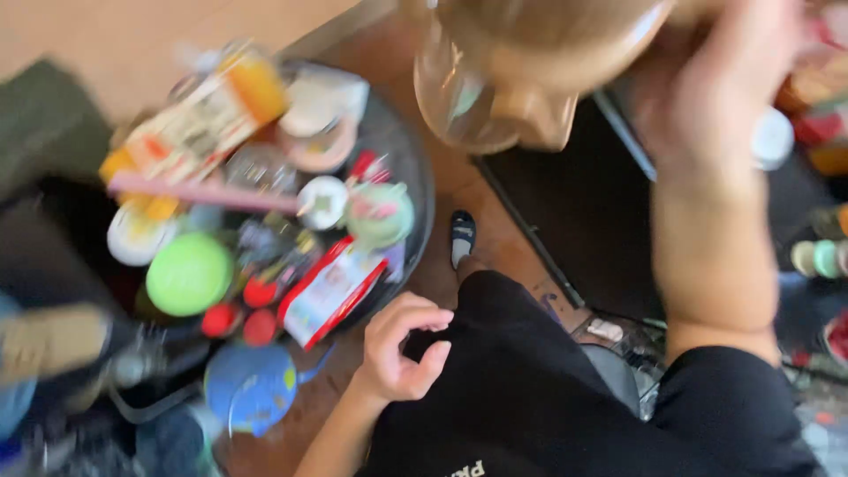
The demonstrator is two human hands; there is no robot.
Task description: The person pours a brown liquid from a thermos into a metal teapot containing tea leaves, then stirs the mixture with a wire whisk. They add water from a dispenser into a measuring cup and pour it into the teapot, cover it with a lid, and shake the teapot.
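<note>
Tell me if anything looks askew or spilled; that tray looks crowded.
Nothing is visibly spilled. The round tray is heaped: a carton lies tilted on the pile and a pink stick lies across it. The right hand holds a clear jug tipped. Blur hides details.

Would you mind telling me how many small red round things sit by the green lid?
3. One small red round thing lies just right of the green lid, one below it, and one beside the red-edged packet. The blurred clutter may hide others.
</note>
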